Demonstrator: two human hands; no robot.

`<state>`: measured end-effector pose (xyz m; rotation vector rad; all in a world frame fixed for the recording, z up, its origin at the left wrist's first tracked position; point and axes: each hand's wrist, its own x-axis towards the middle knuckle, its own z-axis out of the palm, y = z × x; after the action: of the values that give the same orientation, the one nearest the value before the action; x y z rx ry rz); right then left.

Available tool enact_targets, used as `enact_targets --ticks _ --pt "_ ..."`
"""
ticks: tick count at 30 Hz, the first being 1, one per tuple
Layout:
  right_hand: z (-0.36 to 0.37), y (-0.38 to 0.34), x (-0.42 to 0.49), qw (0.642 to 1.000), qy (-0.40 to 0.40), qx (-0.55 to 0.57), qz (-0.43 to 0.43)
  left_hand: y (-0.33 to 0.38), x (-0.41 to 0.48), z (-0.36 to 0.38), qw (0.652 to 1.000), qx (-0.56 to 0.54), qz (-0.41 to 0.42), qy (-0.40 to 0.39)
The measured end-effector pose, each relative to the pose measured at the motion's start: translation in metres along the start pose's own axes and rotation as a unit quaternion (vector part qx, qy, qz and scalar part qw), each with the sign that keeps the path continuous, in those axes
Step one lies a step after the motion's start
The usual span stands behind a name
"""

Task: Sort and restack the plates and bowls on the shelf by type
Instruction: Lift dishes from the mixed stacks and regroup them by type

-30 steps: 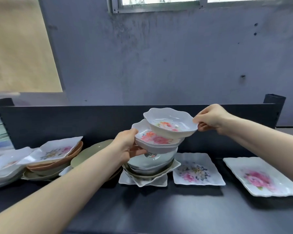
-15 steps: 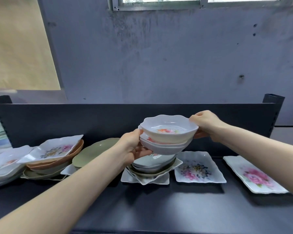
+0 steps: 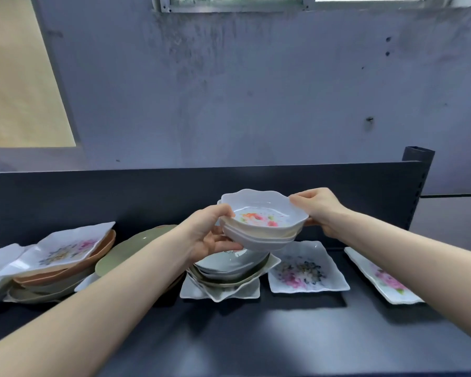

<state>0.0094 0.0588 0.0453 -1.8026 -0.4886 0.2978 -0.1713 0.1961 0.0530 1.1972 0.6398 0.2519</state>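
Two white floral bowls point(image 3: 261, 221) are nested one inside the other and held above the middle pile. My left hand point(image 3: 210, 235) grips their left side from below and at the rim. My right hand point(image 3: 318, 208) pinches the right rim. Beneath them a grey bowl point(image 3: 229, 263) rests on a pile of cream and white square plates point(image 3: 220, 291). A small square floral plate point(image 3: 307, 270) lies to the right of that pile, and a long floral plate point(image 3: 384, 278) lies further right, partly hidden by my right forearm.
On the left of the dark shelf point(image 3: 256, 336) stands a mixed pile: a white square floral plate point(image 3: 63, 248) on brown and cream dishes, with an olive round plate point(image 3: 131, 250) leaning beside it. A low black back panel point(image 3: 120, 197) runs behind everything.
The upper bowl has come down and now sits nested in the lower bowl. Both hands have moved closer together around the pair, which is lifted slightly clear of the grey bowl.
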Motion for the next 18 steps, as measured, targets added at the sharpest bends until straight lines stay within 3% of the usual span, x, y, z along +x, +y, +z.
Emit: enact_targets --ticks 9,14,18 --pt "-0.011 0.005 0.010 0.992 0.086 -0.089 -0.021 0.003 0.003 0.020 0.999 0.011 -0.029 -0.029" --pt "-0.030 0.021 0.016 0.999 0.049 0.011 0.012 0.002 0.004 0.024 0.999 0.030 -0.041 -0.003" --pt "-0.057 0.084 0.019 0.970 0.027 -0.235 0.050 -0.001 0.005 0.022 0.998 0.035 -0.050 0.007"
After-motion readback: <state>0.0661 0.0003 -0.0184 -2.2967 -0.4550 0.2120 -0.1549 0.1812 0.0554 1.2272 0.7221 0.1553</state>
